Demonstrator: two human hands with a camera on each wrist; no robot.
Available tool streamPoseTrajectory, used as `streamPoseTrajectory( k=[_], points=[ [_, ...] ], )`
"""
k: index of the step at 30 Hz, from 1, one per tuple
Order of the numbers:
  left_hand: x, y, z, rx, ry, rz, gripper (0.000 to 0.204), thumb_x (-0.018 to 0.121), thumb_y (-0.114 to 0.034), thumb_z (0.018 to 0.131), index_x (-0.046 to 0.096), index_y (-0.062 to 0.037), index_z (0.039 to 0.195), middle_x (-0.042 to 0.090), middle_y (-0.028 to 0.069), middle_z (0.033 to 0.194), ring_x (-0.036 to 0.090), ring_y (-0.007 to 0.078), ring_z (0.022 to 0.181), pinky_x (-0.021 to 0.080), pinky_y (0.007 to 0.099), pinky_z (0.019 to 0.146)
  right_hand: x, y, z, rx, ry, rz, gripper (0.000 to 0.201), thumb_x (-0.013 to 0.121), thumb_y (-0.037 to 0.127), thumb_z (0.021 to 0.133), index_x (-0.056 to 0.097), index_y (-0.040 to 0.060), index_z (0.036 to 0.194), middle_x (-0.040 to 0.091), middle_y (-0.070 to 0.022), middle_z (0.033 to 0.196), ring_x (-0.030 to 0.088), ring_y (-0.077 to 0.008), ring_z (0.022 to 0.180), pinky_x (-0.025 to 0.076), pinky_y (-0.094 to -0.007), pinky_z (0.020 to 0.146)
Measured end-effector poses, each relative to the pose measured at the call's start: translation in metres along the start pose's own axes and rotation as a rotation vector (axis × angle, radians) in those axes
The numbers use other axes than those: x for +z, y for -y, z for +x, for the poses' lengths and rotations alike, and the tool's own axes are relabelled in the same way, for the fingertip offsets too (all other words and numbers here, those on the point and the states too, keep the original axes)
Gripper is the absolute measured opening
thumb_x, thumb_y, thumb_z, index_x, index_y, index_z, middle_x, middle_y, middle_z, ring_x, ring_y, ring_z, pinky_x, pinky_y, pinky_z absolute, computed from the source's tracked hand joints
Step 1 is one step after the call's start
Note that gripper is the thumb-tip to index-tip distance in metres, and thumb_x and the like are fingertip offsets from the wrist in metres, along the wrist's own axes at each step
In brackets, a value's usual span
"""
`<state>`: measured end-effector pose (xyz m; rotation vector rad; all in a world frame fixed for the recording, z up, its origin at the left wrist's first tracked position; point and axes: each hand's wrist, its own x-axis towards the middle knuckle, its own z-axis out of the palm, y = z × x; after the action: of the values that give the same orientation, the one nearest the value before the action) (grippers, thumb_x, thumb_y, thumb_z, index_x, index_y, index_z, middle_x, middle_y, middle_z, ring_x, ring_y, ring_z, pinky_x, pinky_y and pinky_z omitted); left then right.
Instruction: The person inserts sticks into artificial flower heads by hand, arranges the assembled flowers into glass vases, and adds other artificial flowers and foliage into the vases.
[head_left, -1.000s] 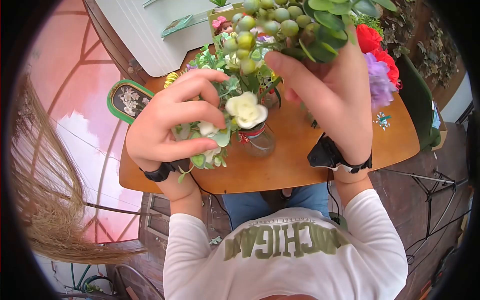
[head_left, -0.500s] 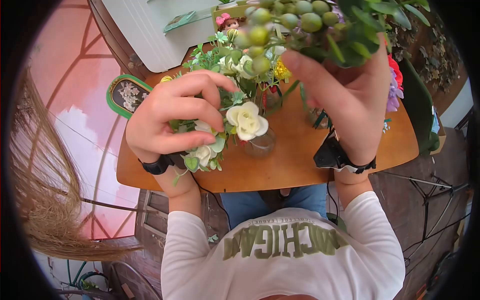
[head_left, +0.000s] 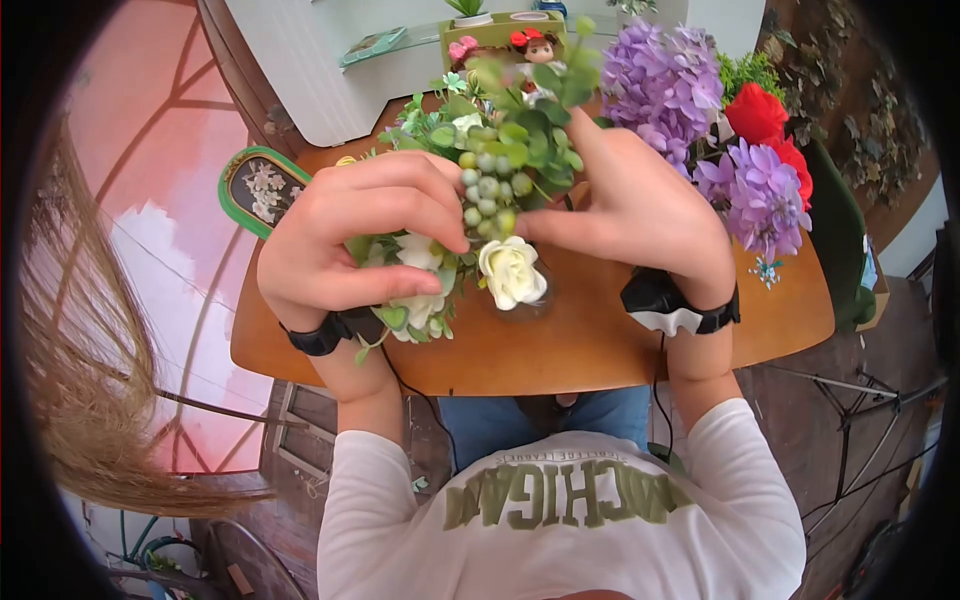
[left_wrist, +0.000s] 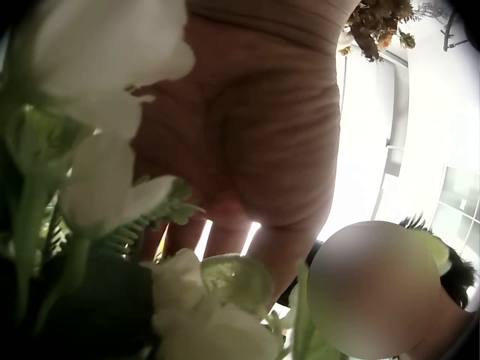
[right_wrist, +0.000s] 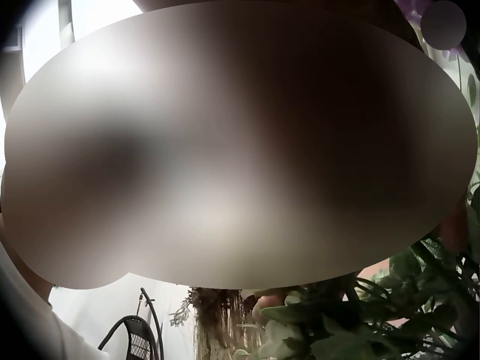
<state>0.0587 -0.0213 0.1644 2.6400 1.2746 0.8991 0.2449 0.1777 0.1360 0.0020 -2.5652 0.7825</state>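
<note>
In the head view my left hand [head_left: 365,230] curls its fingers and thumb round the left side of a bouquet of white flowers [head_left: 425,310] and green leaves. The left wrist view has its palm [left_wrist: 255,135] behind large, blurred white petals [left_wrist: 112,45]. My right hand [head_left: 640,205] holds a sprig of green berries [head_left: 490,190] with rounded leaves, close against the bouquet; those leaves hide its fingertips. Just below the berries is a cream rose [head_left: 512,272], which covers most of a glass vase [head_left: 540,300] on the table. Dark leaves [right_wrist: 360,322] fill the lower right of the right wrist view.
Purple hydrangeas [head_left: 665,85] and red roses [head_left: 757,112] stand at the right of the wooden table [head_left: 600,340]. A green-framed oval picture [head_left: 262,190] lies at its left. Behind are a glass shelf [head_left: 400,42] and a doll [head_left: 537,48]. A green chair [head_left: 838,220] stands beyond the right edge.
My right hand has brought the berry sprig left and down from the upper right to the bouquet, uncovering the purple flowers. My left hand has kept its place.
</note>
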Motion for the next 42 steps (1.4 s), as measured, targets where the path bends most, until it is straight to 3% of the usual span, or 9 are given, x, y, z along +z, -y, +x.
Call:
streamPoseTrajectory(
  k=[5,9,14,18,22,26,31,38,42],
  points=[
    [-0.004,0.002,-0.012,0.003,-0.154,-0.023,0.025,0.079,-0.008,0.077,0.071,0.0029,0.098,0.068,0.0134,0.101,0.066,0.0343,0.106,0.052,0.0442,0.093,-0.018,0.006,-0.011,-0.072,0.048,0.089,0.065,0.087,0.036,0.075,0.061,-0.0104,0.113,0.070,-0.0215,0.093,0.068,-0.0304,0.073,0.053,-0.0404,0.067],
    [-0.001,0.006,-0.015,0.026,-0.204,0.022,0.031,0.077,-0.022,0.079,0.071,0.0027,0.097,0.068,0.0157,0.099,0.064,0.0410,0.106,0.049,0.0519,0.095,-0.016,-0.001,-0.020,-0.211,-0.134,0.121,0.099,0.089,0.022,0.075,0.035,-0.0013,0.154,0.056,-0.0170,0.136,0.056,-0.0231,0.124,0.048,-0.0356,0.100],
    [-0.007,0.006,-0.019,-0.036,-0.367,0.101,0.039,0.080,-0.022,0.079,0.071,-0.0001,0.110,0.063,0.0164,0.125,0.055,0.0356,0.129,0.039,0.0465,0.111,-0.008,0.009,-0.006,-0.568,-0.520,0.216,0.104,0.079,0.054,0.077,0.036,-0.0016,0.153,0.045,-0.0254,0.152,0.044,-0.0397,0.141,0.030,-0.0473,0.116],
    [-0.009,0.019,-0.029,-0.175,-0.494,0.116,0.050,0.067,-0.038,0.094,0.063,-0.0018,0.128,0.057,0.0151,0.138,0.051,0.0275,0.134,0.035,0.0395,0.114,-0.028,0.015,-0.014,-0.456,-0.088,-0.173,0.077,0.077,0.050,0.081,0.061,-0.0050,0.132,0.060,-0.0251,0.137,0.055,-0.0368,0.132,0.039,-0.0444,0.111],
    [-0.004,0.027,-0.030,-0.362,-0.505,0.065,0.054,0.060,-0.041,0.101,0.056,-0.0032,0.138,0.054,0.0130,0.142,0.048,0.0253,0.135,0.035,0.0379,0.113,-0.017,0.009,-0.019,-0.338,0.132,-0.136,0.056,0.073,0.040,0.088,0.064,0.0013,0.127,0.069,-0.0198,0.109,0.067,-0.0369,0.096,0.052,-0.0434,0.086],
    [0.002,0.043,-0.021,-0.425,-0.326,0.006,0.073,0.051,-0.055,0.101,0.045,-0.0012,0.150,0.045,0.0146,0.153,0.042,0.0244,0.142,0.031,0.0400,0.117,-0.013,0.016,-0.020,-0.369,0.153,-0.118,0.055,0.077,0.040,0.085,0.066,0.0013,0.122,0.070,-0.0191,0.106,0.067,-0.0377,0.095,0.052,-0.0426,0.086],
    [0.000,0.044,-0.015,-0.359,-0.210,-0.049,0.078,0.061,-0.052,0.096,0.043,-0.0015,0.152,0.045,0.0157,0.153,0.041,0.0248,0.142,0.032,0.0392,0.116,-0.016,0.022,-0.021,-0.411,-0.391,-0.123,0.071,0.069,0.060,0.084,0.067,-0.0053,0.114,0.062,-0.0242,0.131,0.059,-0.0362,0.123,0.042,-0.0430,0.105],
    [-0.002,0.058,-0.038,-0.378,-0.456,-0.298,0.076,0.068,-0.043,0.094,0.043,0.0023,0.150,0.051,0.0161,0.147,0.047,0.0265,0.139,0.036,0.0403,0.115,-0.012,0.000,-0.027,-0.608,-0.879,0.204,0.048,0.053,0.025,0.097,0.054,-0.0039,0.135,0.041,-0.0356,0.150,0.041,-0.0472,0.141,0.033,-0.0552,0.116],
    [0.004,0.080,-0.075,-0.556,-0.665,-0.347,0.042,0.067,-0.021,0.097,0.057,-0.0015,0.133,0.063,0.0101,0.129,0.058,0.0189,0.123,0.046,0.0348,0.105,0.009,-0.004,-0.086,-0.866,-0.744,0.372,0.019,0.070,0.009,0.089,0.059,0.0092,0.104,0.061,-0.0049,0.085,0.054,-0.0145,0.059,0.043,-0.0260,0.059]
  ],
)
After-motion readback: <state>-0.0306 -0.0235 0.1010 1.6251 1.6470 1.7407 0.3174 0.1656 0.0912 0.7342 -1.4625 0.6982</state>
